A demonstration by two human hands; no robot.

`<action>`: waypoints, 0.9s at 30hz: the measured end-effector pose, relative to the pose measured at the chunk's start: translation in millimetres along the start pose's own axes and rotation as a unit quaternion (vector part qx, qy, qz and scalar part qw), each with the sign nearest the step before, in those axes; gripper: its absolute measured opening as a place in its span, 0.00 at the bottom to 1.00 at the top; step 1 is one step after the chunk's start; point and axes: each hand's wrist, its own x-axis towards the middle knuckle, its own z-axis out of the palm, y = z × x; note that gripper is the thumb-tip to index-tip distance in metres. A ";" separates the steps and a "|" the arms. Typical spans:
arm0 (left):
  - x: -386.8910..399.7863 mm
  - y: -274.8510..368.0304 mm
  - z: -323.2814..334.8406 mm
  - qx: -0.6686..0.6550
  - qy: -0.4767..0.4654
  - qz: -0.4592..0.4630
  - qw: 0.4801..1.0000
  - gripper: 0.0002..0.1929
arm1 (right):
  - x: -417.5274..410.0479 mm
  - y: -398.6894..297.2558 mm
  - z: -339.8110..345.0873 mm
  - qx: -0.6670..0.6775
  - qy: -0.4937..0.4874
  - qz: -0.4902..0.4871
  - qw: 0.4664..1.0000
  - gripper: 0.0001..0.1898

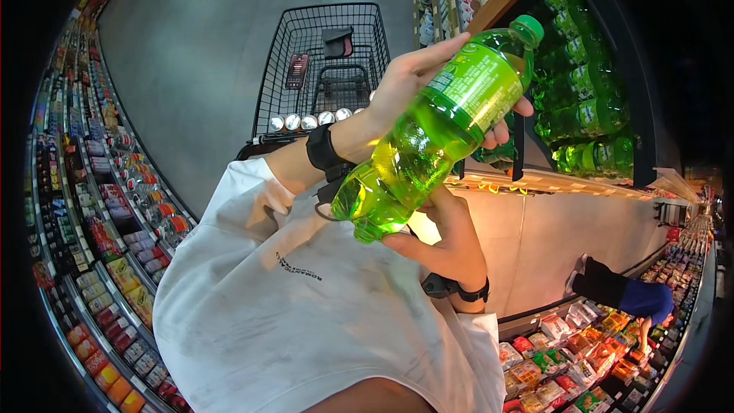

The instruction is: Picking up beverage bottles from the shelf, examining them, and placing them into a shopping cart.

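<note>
A large green plastic soda bottle (430,132) is tilted in front of my chest, its green cap (526,30) toward the upper right. The cap is on, and the printed side of the label faces up. My left hand (410,77) grips the bottle around its labelled part, with fingertips showing past the far edge. Near the bottle's base, my right hand (444,235) touches it from below with the thumb at the bottom end; the other fingers are partly hidden behind the bottle. Black straps with small devices circle both wrists.
Ahead stands a black wire shopping cart (266,80) holding a phone (297,71), a dark pouch (337,43) and several round-topped containers (309,121). Similar green bottles (590,80) fill shelving at right. Drink shelves (97,229) line the left. A person (622,292) bends over packaged goods (562,355).
</note>
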 end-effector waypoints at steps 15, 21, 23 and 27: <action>-3.6 -1.8 14.0 0.063 -0.017 -0.016 0.998 0.35 | -5.8 4.1 -1.5 -0.030 0.032 -0.099 0.994 0.32; -6.4 -0.9 21.5 0.063 -0.011 -0.033 0.997 0.35 | -9.2 4.9 -5.2 -0.032 -0.008 -0.031 0.999 0.35; -7.5 -1.2 23.5 0.070 -0.003 -0.031 0.997 0.35 | -8.9 4.9 -4.3 -0.042 -0.015 -0.034 0.998 0.35; -8.0 -1.7 27.0 0.073 -0.003 -0.027 0.997 0.35 | -6.8 3.9 -1.5 -0.052 0.025 -0.092 0.994 0.26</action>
